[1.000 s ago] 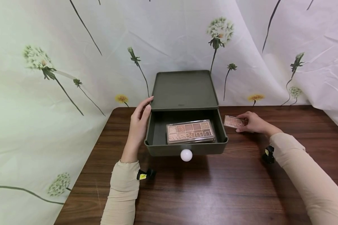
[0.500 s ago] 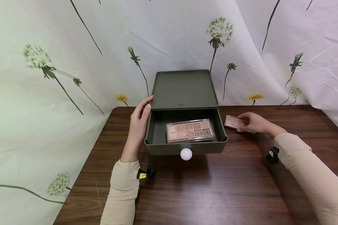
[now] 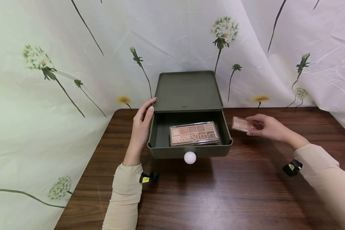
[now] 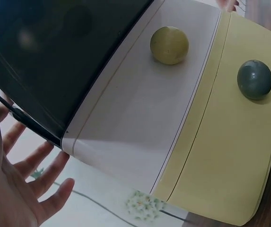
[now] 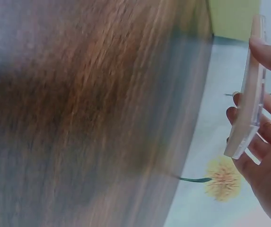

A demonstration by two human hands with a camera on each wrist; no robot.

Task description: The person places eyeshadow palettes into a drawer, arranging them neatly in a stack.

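Observation:
My right hand (image 3: 271,127) pinches a small clear-cased eyeshadow palette (image 3: 241,124) between thumb and fingers, to the right of the drawer unit. The right wrist view shows that palette (image 5: 249,99) nearly edge-on, thumb on one side and fingers on the other. Another, larger-looking eyeshadow palette (image 3: 193,134) lies in the pulled-out dark green top drawer (image 3: 189,153), which has a white round knob (image 3: 190,157). My left hand (image 3: 142,126) touches the unit's left side with its fingers extended. In the left wrist view, the left hand's fingers (image 4: 43,163) spread along the dark drawer's edge.
Below the top drawer, the unit has a pale drawer (image 4: 130,104) with a yellow-green knob (image 4: 169,45) and a yellow drawer (image 4: 220,142) with a dark green knob (image 4: 255,79). A flower-printed cloth (image 3: 178,38) hangs behind the brown wooden table (image 3: 235,198).
The right hand and its palette have moved to the right, away from the drawer, with the forearm swinging right too. The left hand and drawer have stayed in place.

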